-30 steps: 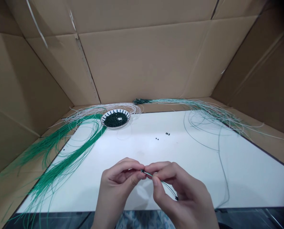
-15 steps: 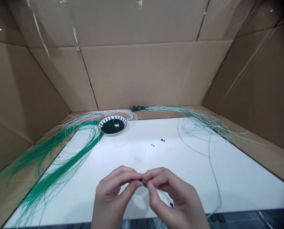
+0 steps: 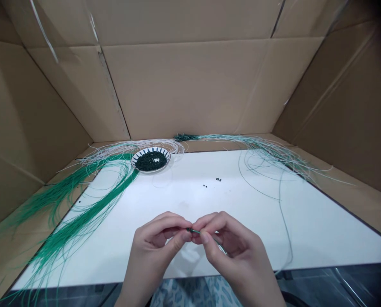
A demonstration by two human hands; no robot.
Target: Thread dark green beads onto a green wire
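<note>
**Small dark piece and thin strand, held between two hands: hazards and positions**

Item, hazards. We judge a slip the chief risk: the small dark piece (image 3: 189,230) is tiny and largely covered by fingertips, so a slackened pinch could drop it onto the worktop (image 3: 177,200) or over the near edge. The thin green strand (image 3: 196,231), pushed off line, could bend or pull away. We also note a stray strand (image 3: 285,226) beside the right forearm, reaching the near edge, where a sleeve or wrist could snag it.

Item, left hand (image 3: 155,245). Grasping: thumb and forefinger pinch the piece at their very tips.

Item, right hand (image 3: 237,247). Grasping: thumb and finger close on the strand, just right of the piece; the fingertips of both hands nearly meet. We cannot tell how far the strand passes through the piece.

Item, surroundings. Ahead of the right hand we list a few loose dark bits (image 3: 218,179); ahead of the left, a patterned dish (image 3: 167,157) of dark pieces; to its left, a green bundle (image 3: 96,213).
</note>
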